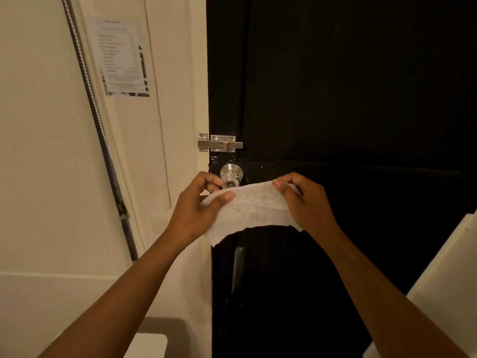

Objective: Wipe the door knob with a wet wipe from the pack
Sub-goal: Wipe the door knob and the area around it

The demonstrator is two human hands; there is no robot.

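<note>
A round silver door knob [231,174] sits on the left edge of a black door [348,99]. Just below and in front of it I hold a white wet wipe [254,211] stretched out flat between both hands. My left hand [200,205] pinches its left end, thumb on top, with fingers close to the knob. My right hand [307,200] pinches the right end. The wipe's top edge hides the knob's lower rim. Faint dark specks show on the wipe. No pack is in view.
A silver slide bolt [219,143] is mounted above the knob, across door and frame. A cream wall [51,151] on the left carries a printed notice [124,58] and a metal hose [103,140]. A white surface [438,280] juts in at the lower right.
</note>
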